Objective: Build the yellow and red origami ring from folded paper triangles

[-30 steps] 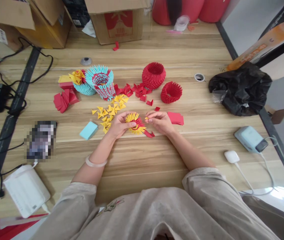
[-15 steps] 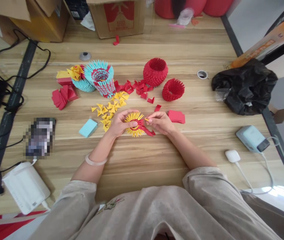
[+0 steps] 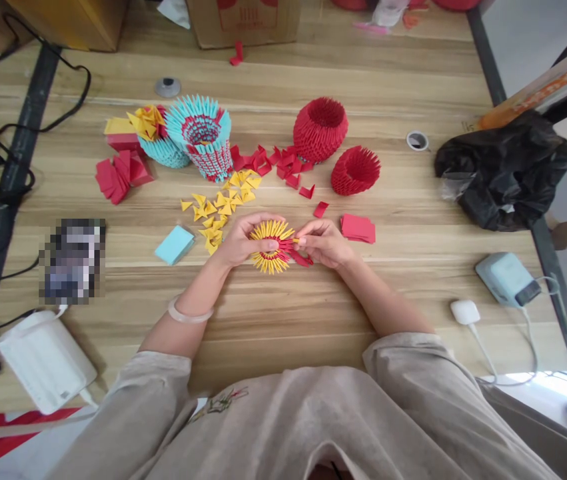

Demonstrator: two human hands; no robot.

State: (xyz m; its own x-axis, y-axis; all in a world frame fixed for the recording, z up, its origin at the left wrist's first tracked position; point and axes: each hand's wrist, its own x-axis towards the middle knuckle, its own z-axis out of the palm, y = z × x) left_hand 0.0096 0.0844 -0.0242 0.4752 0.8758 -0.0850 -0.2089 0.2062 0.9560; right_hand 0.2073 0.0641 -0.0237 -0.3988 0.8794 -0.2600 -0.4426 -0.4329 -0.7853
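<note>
My left hand (image 3: 243,241) grips a round ring of folded paper (image 3: 270,263), with yellow points outside and red pieces inside; my thumb lies across its middle. At the ring's right edge, my right hand (image 3: 326,244) pinches a small yellow folded piece (image 3: 297,241) against the red tips. Loose yellow pieces (image 3: 208,208) lie to the upper left of the ring, and loose red pieces (image 3: 283,160) lie above it. A stack of red paper (image 3: 358,228) is right of my right hand, while a light blue stack (image 3: 174,245) rests left of my left hand.
Behind stand a blue-and-red paper vase (image 3: 208,143), a large red paper bowl (image 3: 320,133) and a smaller one (image 3: 356,171). A black plastic bag (image 3: 506,173) is at right. On the left are a phone (image 3: 73,261), a white power bank (image 3: 46,363) and black cables.
My right hand has brought the yellow piece leftward onto the ring's red tips. The view has shifted, so the far objects sit higher in it.
</note>
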